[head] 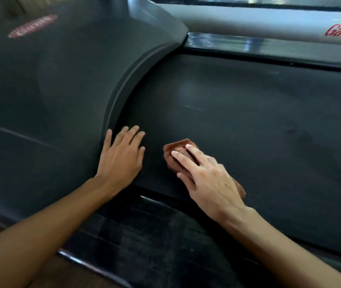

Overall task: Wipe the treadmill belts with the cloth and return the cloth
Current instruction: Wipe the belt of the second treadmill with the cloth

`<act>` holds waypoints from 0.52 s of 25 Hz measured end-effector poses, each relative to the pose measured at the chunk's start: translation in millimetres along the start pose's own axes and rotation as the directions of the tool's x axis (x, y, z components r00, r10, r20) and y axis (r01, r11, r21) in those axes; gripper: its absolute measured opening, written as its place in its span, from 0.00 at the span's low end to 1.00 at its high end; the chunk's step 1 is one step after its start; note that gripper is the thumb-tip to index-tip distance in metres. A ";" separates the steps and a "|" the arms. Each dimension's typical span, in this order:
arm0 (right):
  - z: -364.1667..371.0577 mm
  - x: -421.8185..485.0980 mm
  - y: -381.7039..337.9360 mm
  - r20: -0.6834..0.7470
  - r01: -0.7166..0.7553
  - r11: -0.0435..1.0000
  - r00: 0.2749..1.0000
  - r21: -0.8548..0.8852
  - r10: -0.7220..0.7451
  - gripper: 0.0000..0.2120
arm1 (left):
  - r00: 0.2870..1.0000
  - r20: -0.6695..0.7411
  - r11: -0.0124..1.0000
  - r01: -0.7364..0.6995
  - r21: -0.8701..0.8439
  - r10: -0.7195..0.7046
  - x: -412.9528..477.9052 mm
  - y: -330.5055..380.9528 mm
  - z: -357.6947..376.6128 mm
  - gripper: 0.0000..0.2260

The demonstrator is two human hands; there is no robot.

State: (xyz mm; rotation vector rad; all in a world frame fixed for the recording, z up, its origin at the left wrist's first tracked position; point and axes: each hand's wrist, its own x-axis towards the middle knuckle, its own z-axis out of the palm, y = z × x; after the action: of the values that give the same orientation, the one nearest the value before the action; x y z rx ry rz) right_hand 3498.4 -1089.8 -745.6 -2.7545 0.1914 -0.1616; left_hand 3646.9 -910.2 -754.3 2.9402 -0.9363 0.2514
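Presses a folded brown cloth (175,145) onto the dark ribbed treadmill belt (259,121) with the right hand (209,181): fingers straight and slightly apart on top, thumb laid along the cloth's near edge, nothing curled round it. Covers most of the cloth with the palm, leaving a folded corner bare past the fingertips and a narrow strip bare beside the wrist.

Lies with its long axis slantwise, from far left to near right, in line with the hand and forearm. Points the bare folded corner up and left, toward the curved motor cover (51,90). Sits on the near-left part of the belt, not far from the glossy near side rail (144,235).

Rests the left hand (121,156) flat and palm down just left of the cloth, fingers straight and loosely spread, holding nothing. Reaches with its fingertips to the raised curved rim (123,86) where cover meets belt. Leaves a gap of bare belt between hand and cloth.

Shows a blurred red oval logo (32,26) on the cover. Shows beyond the belt a shiny far side rail (269,46) and a grey frame (248,21) with red lettering, cut off at the picture's edge.
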 end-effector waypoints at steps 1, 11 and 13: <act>7.0 0.9 -9.1 0.004 0.028 1.000 1.000 -0.011 -0.028 0.23 | 1.000 -0.012 0.999 0.002 0.048 -0.001 -4.2 -13.3 -5.4 0.21; 20.7 33.1 -36.0 0.119 -0.268 0.955 0.960 0.124 0.253 0.25 | 0.960 -0.006 0.789 0.227 -0.571 -0.281 -41.7 31.2 3.6 0.17; 0.2 43.2 -25.7 0.187 -0.411 0.761 0.911 0.502 0.368 0.23 | 0.927 0.010 0.669 0.279 -0.689 -0.376 -38.0 61.8 -5.4 0.17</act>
State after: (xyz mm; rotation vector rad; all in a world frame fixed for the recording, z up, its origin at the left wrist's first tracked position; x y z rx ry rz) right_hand 3543.8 -1072.8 -732.5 -2.1015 0.6002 0.0096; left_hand 3579.9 -938.5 -755.7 2.2893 -0.3364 0.0566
